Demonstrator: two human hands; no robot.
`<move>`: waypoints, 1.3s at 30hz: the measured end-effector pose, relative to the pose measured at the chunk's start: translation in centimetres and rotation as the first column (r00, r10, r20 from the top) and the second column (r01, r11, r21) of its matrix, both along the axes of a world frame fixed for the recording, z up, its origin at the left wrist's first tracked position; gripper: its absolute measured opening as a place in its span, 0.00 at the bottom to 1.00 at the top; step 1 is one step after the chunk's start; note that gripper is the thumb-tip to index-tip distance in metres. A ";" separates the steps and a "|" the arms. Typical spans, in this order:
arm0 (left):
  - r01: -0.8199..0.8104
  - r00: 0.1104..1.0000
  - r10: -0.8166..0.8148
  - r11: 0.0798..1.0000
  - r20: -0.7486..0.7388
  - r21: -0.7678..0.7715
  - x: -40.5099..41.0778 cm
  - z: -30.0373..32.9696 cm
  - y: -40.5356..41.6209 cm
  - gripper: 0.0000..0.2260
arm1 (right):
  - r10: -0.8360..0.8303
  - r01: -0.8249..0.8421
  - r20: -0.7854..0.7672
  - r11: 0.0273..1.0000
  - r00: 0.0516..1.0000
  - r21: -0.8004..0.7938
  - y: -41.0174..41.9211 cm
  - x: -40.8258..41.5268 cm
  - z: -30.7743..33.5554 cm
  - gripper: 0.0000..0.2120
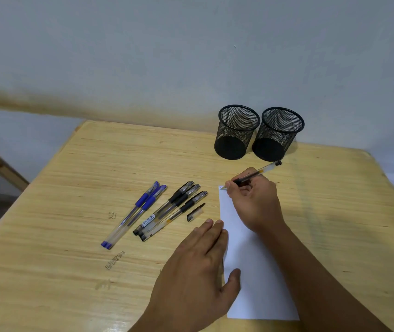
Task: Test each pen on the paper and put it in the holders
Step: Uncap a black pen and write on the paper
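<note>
The right hand (254, 200) is gripping an uncapped black pen (253, 174) between thumb and fingers, its tip touching the far left corner of the white paper (260, 283), where a small mark is showing. The left hand (198, 267) is lying flat, fingers straight, pressing down the paper's left edge and holding nothing. The pen's cap (196, 212) is lying on the wooden table (71, 188), just left of the paper. Three capped black pens (170, 210) are lying side by side left of the cap, and two blue pens (135, 213) are lying further left. Two black mesh holders (236, 133) (277, 135) are standing upright, touching, near the table's far edge, with no pens in them.
</note>
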State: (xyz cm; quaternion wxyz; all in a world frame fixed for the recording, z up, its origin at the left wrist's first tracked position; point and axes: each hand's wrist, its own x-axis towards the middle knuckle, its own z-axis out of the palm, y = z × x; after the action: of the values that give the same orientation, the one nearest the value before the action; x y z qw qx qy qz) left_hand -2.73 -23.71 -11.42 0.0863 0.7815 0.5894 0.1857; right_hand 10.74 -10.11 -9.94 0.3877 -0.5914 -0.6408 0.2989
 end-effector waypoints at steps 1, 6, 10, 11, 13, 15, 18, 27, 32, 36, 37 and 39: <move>0.001 1.000 -0.001 1.000 0.002 0.005 0.0 0.0 0.0 0.29 | 0.004 -0.004 -0.004 1.000 1.000 0.001 0.0 0.1 0.0 0.04; 0.011 1.000 -0.011 1.000 0.016 0.009 0.1 -0.2 0.0 0.29 | -0.049 0.049 -0.037 0.999 0.998 -0.010 0.2 0.2 -0.1 0.03; 0.008 1.000 -0.008 1.000 0.025 0.004 0.1 -0.3 0.1 0.29 | -0.038 0.038 -0.001 0.999 0.999 0.005 0.1 0.0 -0.2 0.04; 0.007 1.000 -0.007 1.000 0.020 0.005 0.1 -0.4 0.1 0.30 | -0.035 0.034 0.012 0.999 0.999 0.010 0.1 0.0 -0.1 0.04; 0.002 1.000 -0.002 1.000 0.007 0.006 0.1 -0.3 0.1 0.30 | -0.037 0.036 0.028 0.999 0.999 0.016 0.1 0.0 -0.1 0.04; -0.002 1.000 0.001 1.000 0.007 0.008 0.1 -0.3 0.1 0.30 | -0.045 0.044 0.021 0.999 0.999 0.021 0.2 0.0 -0.1 0.04; 0.000 1.000 0.000 1.000 0.005 0.007 0.1 -0.3 0.2 0.30 | -0.051 0.050 0.019 0.999 0.999 0.021 0.2 -0.1 -0.1 0.04; -0.001 1.000 0.001 1.000 0.010 0.001 0.1 -0.4 0.2 0.30 | -0.061 0.061 0.033 0.998 0.998 0.014 0.4 0.0 -0.2 0.05; 0.000 1.000 0.000 1.000 0.003 0.003 0.1 -0.3 0.2 0.29 | -0.067 0.066 0.023 0.998 0.998 0.011 0.5 -0.1 -0.3 0.04; -0.001 1.000 0.001 1.000 0.009 0.014 0.1 -0.4 0.2 0.29 | -0.075 0.073 0.027 0.996 0.997 0.047 0.4 -0.1 -0.2 0.04; -0.001 1.000 0.001 1.000 0.015 0.016 0.1 -0.4 0.2 0.29 | -0.075 0.074 0.025 0.996 0.997 0.050 0.4 -0.1 -0.3 0.04; 0.000 1.000 -0.001 1.000 0.015 0.016 0.1 -0.4 0.2 0.29 | -0.063 0.062 0.023 0.997 0.998 0.051 0.5 -0.1 -0.3 0.05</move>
State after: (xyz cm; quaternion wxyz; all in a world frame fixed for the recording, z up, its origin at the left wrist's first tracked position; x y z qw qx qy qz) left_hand -2.65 -23.54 -11.78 0.0844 0.7809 0.5870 0.1961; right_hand 10.65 -9.65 -10.26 0.4034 -0.6048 -0.6341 0.2632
